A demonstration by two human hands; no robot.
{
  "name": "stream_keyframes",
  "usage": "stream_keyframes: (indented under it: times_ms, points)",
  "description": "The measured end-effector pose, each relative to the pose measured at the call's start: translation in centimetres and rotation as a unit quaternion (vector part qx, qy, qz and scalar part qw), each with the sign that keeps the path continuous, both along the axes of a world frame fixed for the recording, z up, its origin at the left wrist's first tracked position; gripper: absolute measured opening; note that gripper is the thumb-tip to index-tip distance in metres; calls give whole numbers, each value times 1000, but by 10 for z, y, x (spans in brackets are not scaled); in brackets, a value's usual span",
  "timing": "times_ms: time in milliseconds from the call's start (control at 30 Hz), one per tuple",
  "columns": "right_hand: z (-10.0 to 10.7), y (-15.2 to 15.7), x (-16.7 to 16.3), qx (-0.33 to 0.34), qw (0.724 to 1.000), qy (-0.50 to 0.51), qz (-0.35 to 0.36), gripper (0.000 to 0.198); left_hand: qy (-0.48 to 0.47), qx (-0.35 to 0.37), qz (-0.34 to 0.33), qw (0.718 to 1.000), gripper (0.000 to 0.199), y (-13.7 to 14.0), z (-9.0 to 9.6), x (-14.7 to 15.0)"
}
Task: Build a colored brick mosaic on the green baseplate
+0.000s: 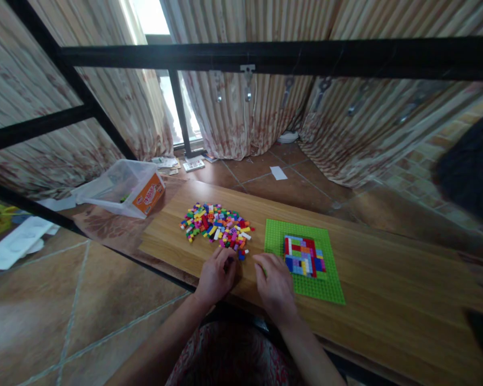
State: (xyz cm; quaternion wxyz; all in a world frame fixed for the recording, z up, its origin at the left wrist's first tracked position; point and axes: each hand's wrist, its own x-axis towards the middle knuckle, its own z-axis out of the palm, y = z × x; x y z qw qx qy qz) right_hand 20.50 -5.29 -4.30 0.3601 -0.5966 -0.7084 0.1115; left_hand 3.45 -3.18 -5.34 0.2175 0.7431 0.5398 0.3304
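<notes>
A heap of small coloured toy bricks (pixel 217 222) lies loose on the wooden tabletop. My left hand (pixel 218 274) is at the near edge of this heap, its fingers curled together; whatever they hold is hidden. Just to the right, my right hand (pixel 277 284) is closed too, thumb against bent fingers, with its contents too small to make out. It rests beside the left edge of a green studded baseplate (pixel 334 268). On that plate sits a flat, roughly square build of bricks (pixel 305 256) in red, blue, white, orange and other colours.
A clear plastic bin (pixel 116 201) with an orange label stands at the table's left end. The wooden tabletop (pixel 394 289) stretches right of the baseplate. A black metal bar (pixel 282 56) with hanging hooks crosses above. Behind are striped curtains (pixel 241 118) and papers on the tiled floor.
</notes>
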Motion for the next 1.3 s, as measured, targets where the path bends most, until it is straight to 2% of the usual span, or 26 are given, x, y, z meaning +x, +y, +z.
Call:
stream_keyframes:
  times_ms: [100, 233, 500, 800, 967, 1067, 1167, 1233, 1300]
  points:
    - [-2, 16, -6, -8, 998, -53, 13, 26, -1, -4, -7, 1000, 18, 0, -1, -1]
    - [-3, 25, -10, -25, 997, -72, 25, 23, -3, -9, -7, 1000, 19, 0, -1, 0]
    - [-8, 18, -22, -34, 997, -69, 28, 12, -16, -13, -12, 1000, 17, -1, 2, 0]
    - [-6, 21, -34, -21, 994, -107, 23, 15, -1, 8, -17, 1000, 14, 3, 2, -3]
    - [-8, 20, -35, -28, 995, -86, 31, 13, 2, 13, -25, 1000, 12, 4, 2, -4]
    - [-7, 13, -32, -36, 999, -16, 32, 17, 13, 19, -20, 1000, 10, 5, 2, -4]
    - [-4, -1, -23, -65, 987, 147, 19, 24, 28, 27, -10, 999, 10, 5, 1, -4]
    - [-1, -12, -13, -114, 948, 298, -9, 24, 35, 36, -6, 999, 10, 6, 1, -4]
    - [2, -24, 0, -174, 871, 457, -52, 26, 39, 43, -3, 998, 10, 6, 0, -4]
